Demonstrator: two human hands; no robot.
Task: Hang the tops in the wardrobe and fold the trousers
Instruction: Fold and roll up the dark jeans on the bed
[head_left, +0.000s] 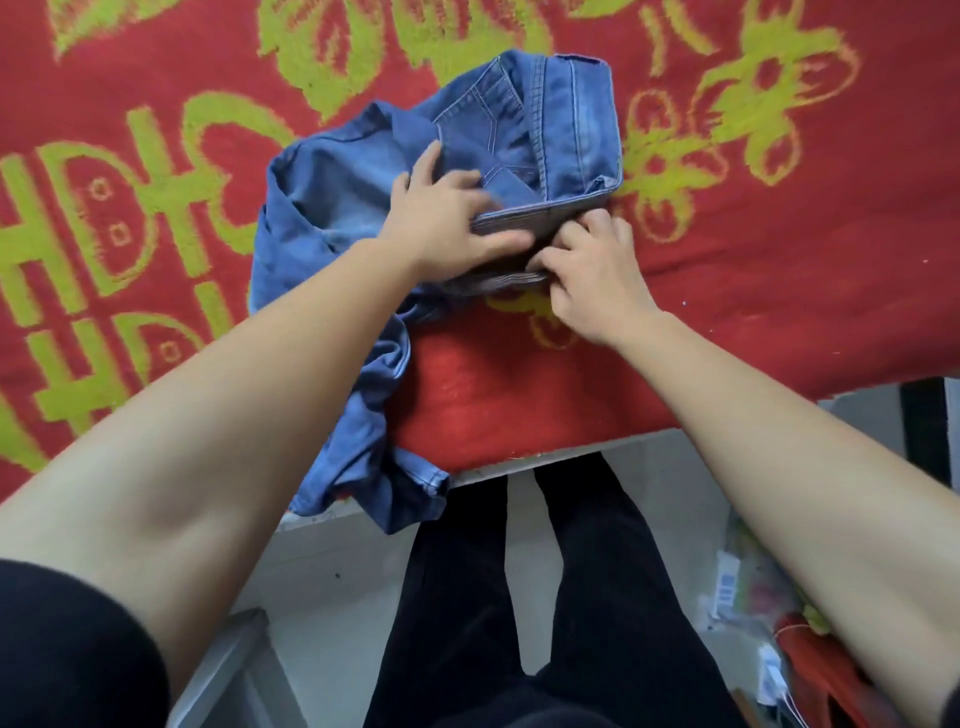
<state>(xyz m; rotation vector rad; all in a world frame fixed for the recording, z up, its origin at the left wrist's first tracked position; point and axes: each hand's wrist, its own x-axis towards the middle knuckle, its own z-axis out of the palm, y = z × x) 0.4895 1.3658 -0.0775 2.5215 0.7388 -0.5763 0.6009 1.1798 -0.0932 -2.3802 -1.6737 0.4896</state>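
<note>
Blue denim trousers (332, 208) lie partly folded on a red blanket with yellow-green patterns (779, 234). Their top part is doubled over at the far side, and a leg hangs over the bed's near edge. My left hand (447, 218) lies on the denim, fingers over the folded waistband edge and thumb beneath it. Just right of it, my right hand (592, 275) pinches the lower layers of that folded edge with curled fingers. No tops or wardrobe are in view.
The bed's near edge (545, 452) runs across the middle, with my dark-trousered legs standing below it. A heap of bags and a red item (795, 639) lies on the floor at the lower right. A grey box corner (234, 665) sits at the lower left.
</note>
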